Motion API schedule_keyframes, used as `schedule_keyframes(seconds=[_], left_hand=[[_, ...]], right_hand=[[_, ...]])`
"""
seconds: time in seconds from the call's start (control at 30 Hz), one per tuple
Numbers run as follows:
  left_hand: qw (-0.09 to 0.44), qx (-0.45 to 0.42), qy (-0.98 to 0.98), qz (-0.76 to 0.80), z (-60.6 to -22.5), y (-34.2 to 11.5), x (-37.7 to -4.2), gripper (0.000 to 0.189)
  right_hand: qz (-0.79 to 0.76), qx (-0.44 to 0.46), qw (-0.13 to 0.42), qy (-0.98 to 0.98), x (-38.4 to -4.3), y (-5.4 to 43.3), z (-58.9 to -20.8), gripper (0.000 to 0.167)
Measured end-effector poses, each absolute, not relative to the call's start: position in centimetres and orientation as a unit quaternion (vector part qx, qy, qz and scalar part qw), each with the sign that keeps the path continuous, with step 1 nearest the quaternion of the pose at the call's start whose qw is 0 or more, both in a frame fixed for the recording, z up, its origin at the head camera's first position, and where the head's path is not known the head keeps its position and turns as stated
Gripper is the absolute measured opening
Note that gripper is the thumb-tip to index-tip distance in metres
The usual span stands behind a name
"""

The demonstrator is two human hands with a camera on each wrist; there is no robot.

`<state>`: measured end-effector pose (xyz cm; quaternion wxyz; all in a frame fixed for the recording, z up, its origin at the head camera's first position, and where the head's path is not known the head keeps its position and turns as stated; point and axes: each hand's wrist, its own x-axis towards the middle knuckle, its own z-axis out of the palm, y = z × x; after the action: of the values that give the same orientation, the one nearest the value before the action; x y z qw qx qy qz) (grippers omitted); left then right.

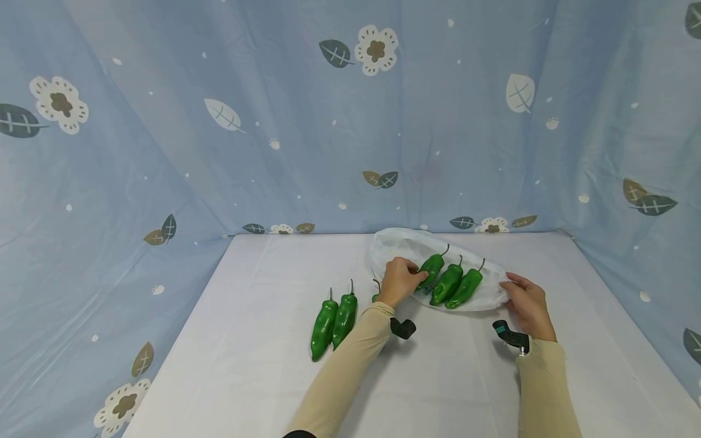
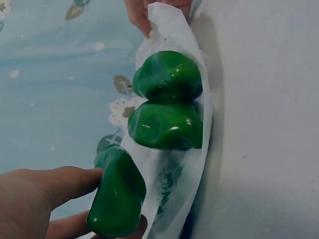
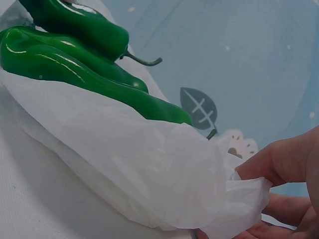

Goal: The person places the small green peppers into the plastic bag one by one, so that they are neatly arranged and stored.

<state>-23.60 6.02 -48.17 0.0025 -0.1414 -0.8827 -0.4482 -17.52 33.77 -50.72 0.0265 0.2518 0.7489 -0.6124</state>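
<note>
Gripping a pepper (image 2: 118, 199), the left hand (image 1: 400, 283) hovers near the bag's (image 3: 144, 159) blurred print (image 2: 165, 191).

We have an open lane over the near table (image 1: 454, 383), between the left sleeve (image 1: 350, 371) and the right sleeve (image 1: 547, 389), though black wrist mounts (image 1: 403, 329) jut into it from both sides. At its far end the bag (image 1: 397, 240) lies across — the left hand (image 1: 401, 281) with a held pepper (image 1: 432, 267) on one side, the right hand (image 1: 530, 304) on the other. Two loose peppers (image 1: 324, 328) crowd the left sleeve; left of them we see free surface — up to the curtain (image 1: 181, 182).
</note>
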Motion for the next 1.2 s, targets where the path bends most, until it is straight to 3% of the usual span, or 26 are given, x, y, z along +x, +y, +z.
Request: schedule_keyframes(seconds=[1.2], left_hand=[[0.003,-0.143,-0.895,-0.423,-49.9,7.3,-24.0,0.016]], right_hand=[[-0.620,0.250,0.026,0.744,-17.5,33.8,-50.8,0.064]])
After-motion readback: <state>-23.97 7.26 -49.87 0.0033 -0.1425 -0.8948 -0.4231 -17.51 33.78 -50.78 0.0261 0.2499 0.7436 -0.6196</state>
